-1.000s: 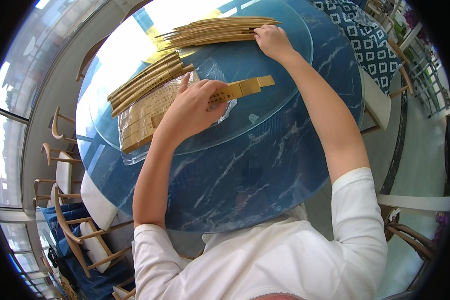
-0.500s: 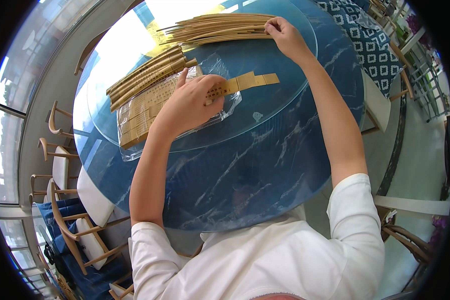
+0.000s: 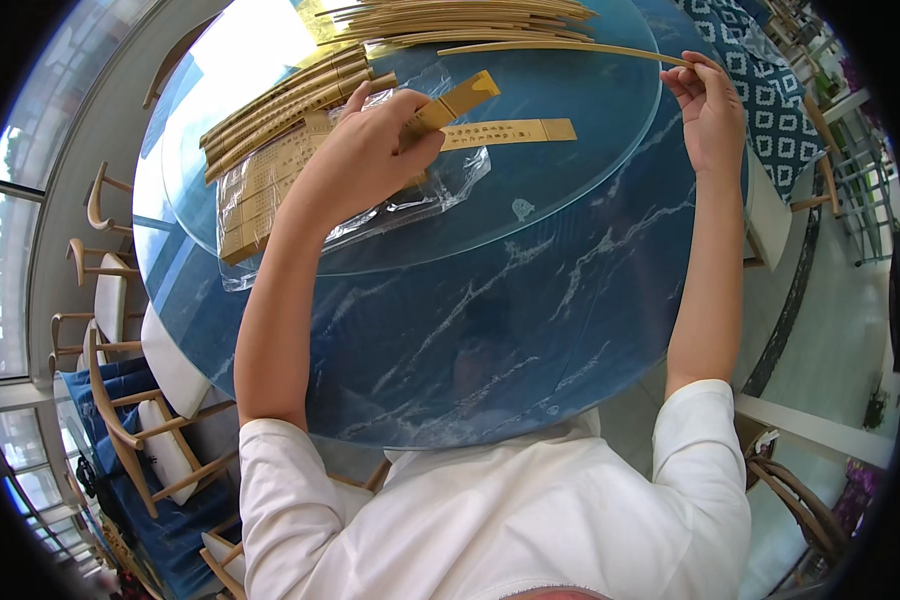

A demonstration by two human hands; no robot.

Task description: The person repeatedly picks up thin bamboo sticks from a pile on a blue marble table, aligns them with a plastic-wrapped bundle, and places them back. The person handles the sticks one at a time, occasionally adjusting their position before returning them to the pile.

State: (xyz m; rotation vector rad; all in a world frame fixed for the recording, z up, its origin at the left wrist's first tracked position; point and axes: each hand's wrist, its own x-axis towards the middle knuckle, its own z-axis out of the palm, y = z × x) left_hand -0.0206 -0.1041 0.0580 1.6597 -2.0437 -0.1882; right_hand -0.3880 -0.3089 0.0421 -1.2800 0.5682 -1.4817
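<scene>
My right hand (image 3: 712, 112), at the table's far right, pinches the right end of one thin bamboo strip (image 3: 560, 46), which stretches leftward just in front of the pile of similar strips (image 3: 470, 22). My left hand (image 3: 375, 150) is closed on a yellow printed paper strip (image 3: 462, 101), its free end tilted up. A second printed strip (image 3: 520, 132) sticks out to the right below it; whether the same hand holds it I cannot tell. Under my left hand lies a stack of printed yellow strips (image 3: 255, 205) on clear plastic wrap (image 3: 460, 185). Several paper-covered strips (image 3: 290, 105) lie along the stack's far side.
A round glass turntable (image 3: 570, 195) sits on the blue marbled table (image 3: 470, 370). Wooden chairs (image 3: 130, 400) with pale seats stand at the left. A patterned blue cloth (image 3: 760, 75) hangs at the far right.
My right hand has moved right and nearer, drawing one bamboo strip out of the pile. The yellow paper in my left hand has tilted up, and a second strip now shows below it.
</scene>
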